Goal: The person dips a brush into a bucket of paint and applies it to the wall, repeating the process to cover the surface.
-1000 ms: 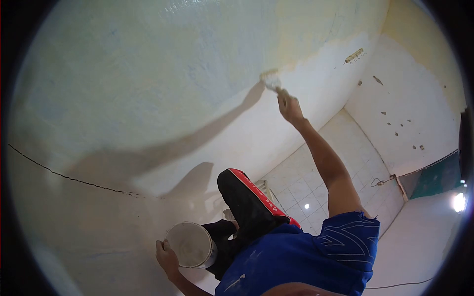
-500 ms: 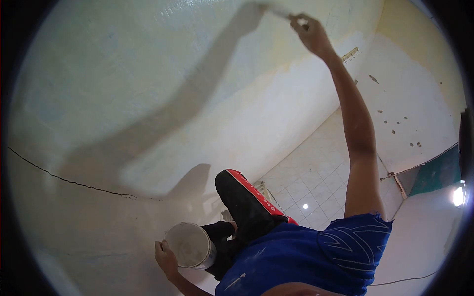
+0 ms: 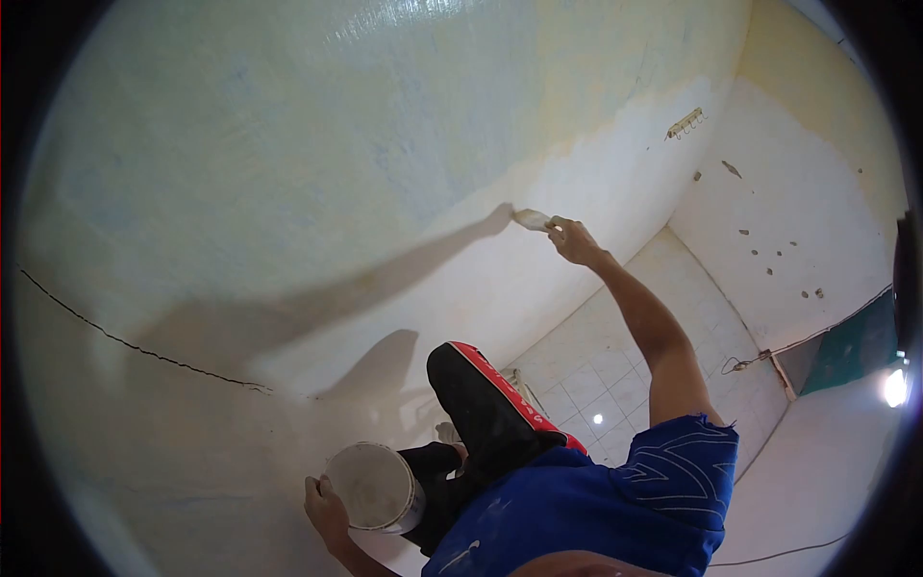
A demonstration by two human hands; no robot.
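My right hand (image 3: 574, 240) is closed around the handle of a flat paintbrush (image 3: 533, 220). The bristle end is right at the wall (image 3: 481, 279), along the line where its white lower band meets the yellow-green part above. At the lower left, my left hand (image 3: 327, 510) grips the rim of a white bucket (image 3: 411, 508) beside my leg. Pale smears coat the inside of the bucket, and its mouth faces up toward me. A long shadow of my right arm falls across the wall and reaches the brush.
A hook rack (image 3: 686, 124) hangs on the wall near the corner. Several chipped spots (image 3: 769, 271) mark the adjoining wall. Below lies a tiled floor (image 3: 615, 370). A dark crack (image 3: 144, 349) runs along the left, and a bright lamp (image 3: 895, 388) shines at the right.
My right hand has swung down the wall with the paintbrush, from the upper yellow-green area to the white band's edge. My left hand stays on the bucket.
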